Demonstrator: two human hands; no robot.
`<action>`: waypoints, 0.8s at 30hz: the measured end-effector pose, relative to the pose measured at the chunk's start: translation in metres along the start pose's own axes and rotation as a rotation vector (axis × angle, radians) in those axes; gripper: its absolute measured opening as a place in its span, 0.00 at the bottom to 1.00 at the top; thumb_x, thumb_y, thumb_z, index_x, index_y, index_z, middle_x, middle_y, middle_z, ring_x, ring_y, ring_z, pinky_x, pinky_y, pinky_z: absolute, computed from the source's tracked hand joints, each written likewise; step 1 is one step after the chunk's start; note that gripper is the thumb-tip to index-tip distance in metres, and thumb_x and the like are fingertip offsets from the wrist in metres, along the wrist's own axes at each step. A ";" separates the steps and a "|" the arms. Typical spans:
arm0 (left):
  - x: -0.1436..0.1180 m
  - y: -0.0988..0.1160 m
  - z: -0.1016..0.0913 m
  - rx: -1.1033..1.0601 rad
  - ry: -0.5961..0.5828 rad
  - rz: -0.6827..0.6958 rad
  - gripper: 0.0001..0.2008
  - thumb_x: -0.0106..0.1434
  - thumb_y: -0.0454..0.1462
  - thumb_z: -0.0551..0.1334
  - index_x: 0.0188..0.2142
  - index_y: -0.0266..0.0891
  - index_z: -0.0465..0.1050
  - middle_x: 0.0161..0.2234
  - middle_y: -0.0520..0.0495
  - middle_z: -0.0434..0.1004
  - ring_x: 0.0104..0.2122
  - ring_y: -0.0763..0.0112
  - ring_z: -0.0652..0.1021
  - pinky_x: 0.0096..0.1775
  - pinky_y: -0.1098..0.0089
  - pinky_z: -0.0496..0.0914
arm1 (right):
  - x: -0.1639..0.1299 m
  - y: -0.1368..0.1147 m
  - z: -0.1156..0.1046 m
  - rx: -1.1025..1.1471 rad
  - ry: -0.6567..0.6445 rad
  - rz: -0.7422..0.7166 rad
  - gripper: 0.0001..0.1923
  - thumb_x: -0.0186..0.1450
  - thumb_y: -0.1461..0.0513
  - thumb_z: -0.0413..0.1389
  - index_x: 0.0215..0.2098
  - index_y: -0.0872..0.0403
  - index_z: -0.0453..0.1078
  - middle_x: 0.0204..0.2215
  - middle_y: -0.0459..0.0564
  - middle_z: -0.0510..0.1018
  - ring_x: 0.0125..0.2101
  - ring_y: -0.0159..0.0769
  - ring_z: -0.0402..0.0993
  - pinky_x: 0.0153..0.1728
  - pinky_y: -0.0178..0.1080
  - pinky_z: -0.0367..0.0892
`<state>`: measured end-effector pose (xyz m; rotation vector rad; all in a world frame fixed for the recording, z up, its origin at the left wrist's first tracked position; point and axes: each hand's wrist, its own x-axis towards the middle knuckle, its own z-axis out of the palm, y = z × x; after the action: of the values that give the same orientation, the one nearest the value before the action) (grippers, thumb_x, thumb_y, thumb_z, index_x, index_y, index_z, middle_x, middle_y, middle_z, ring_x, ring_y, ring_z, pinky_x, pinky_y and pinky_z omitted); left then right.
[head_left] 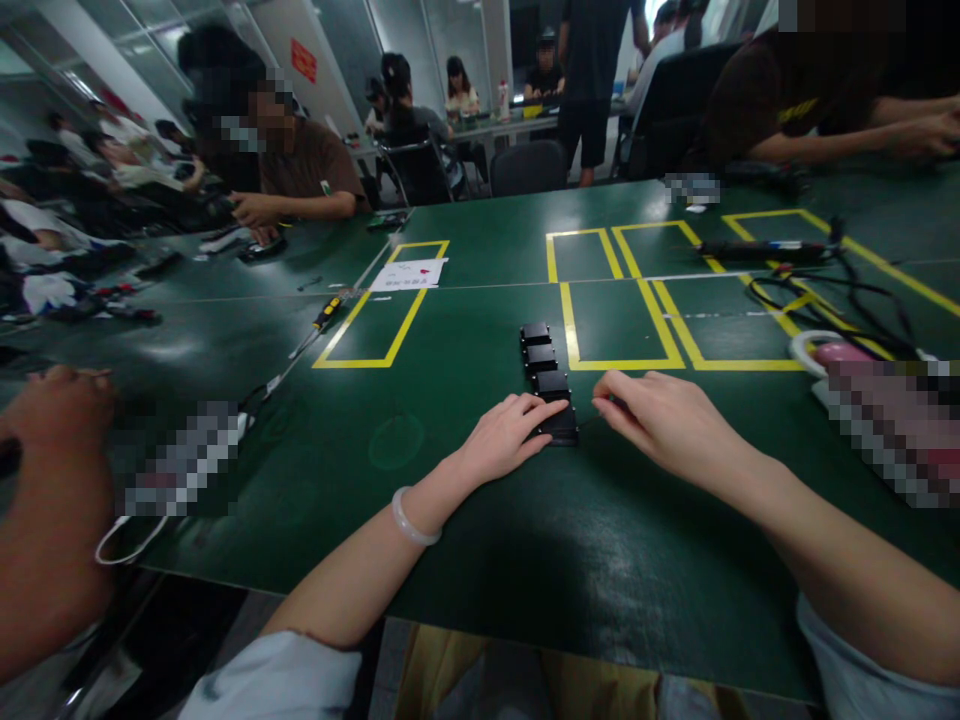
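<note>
The left hand (506,432) lies flat, fingers pressing the nearest black box (559,424) at frame centre. The right hand (660,420) pinches something small beside it; I cannot tell what. Three more boxes (540,358) line up beyond. A sideways nudge from either hand could likely knock the row crooked.

Both hands (577,425) at nearest of four black blocks (559,425), green table (465,500).

no wording can be made out anywhere. the white paper sheet (409,274) toward the tabletop's far edge carries small marks too blurred to read. the red sign (303,60) on the back wall is likewise illegible.
</note>
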<state>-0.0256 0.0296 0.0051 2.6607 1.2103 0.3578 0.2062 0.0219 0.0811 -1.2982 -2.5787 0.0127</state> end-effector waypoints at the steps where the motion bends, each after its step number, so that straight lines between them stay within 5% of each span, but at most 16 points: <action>1: 0.000 0.000 0.000 -0.001 -0.003 0.001 0.25 0.69 0.40 0.54 0.64 0.50 0.51 0.51 0.46 0.65 0.50 0.62 0.68 0.50 0.61 0.67 | 0.000 0.000 0.000 0.015 -0.001 0.009 0.09 0.69 0.59 0.44 0.40 0.53 0.63 0.27 0.47 0.75 0.27 0.37 0.71 0.28 0.37 0.58; 5: 0.000 0.001 -0.002 -0.006 -0.005 0.002 0.24 0.69 0.41 0.54 0.63 0.50 0.52 0.51 0.45 0.65 0.50 0.62 0.68 0.50 0.61 0.67 | -0.001 -0.002 -0.002 0.075 0.003 0.010 0.10 0.66 0.58 0.48 0.45 0.53 0.62 0.31 0.48 0.76 0.30 0.36 0.72 0.29 0.36 0.59; 11: 0.000 0.000 -0.001 0.000 -0.002 -0.002 0.24 0.69 0.41 0.54 0.63 0.50 0.51 0.51 0.45 0.65 0.50 0.62 0.68 0.49 0.61 0.67 | 0.000 -0.001 -0.001 -0.009 -0.008 -0.010 0.14 0.70 0.54 0.42 0.34 0.52 0.64 0.24 0.47 0.75 0.26 0.38 0.71 0.28 0.38 0.58; 17: -0.001 0.000 0.000 -0.006 0.009 -0.003 0.24 0.69 0.41 0.54 0.63 0.50 0.51 0.51 0.45 0.64 0.50 0.62 0.68 0.50 0.61 0.67 | -0.001 -0.003 0.000 0.061 0.027 0.015 0.11 0.68 0.59 0.45 0.47 0.54 0.61 0.32 0.49 0.78 0.29 0.37 0.73 0.30 0.37 0.60; 24: -0.001 0.000 0.000 0.006 0.005 0.007 0.25 0.69 0.40 0.54 0.64 0.49 0.51 0.52 0.45 0.64 0.50 0.62 0.68 0.50 0.61 0.67 | 0.000 0.000 0.001 -0.025 -0.013 0.025 0.13 0.70 0.56 0.42 0.37 0.53 0.64 0.26 0.48 0.76 0.27 0.39 0.72 0.28 0.38 0.58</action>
<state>-0.0261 0.0290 0.0050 2.6709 1.2062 0.3630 0.2058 0.0214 0.0804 -1.3437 -2.5807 -0.0066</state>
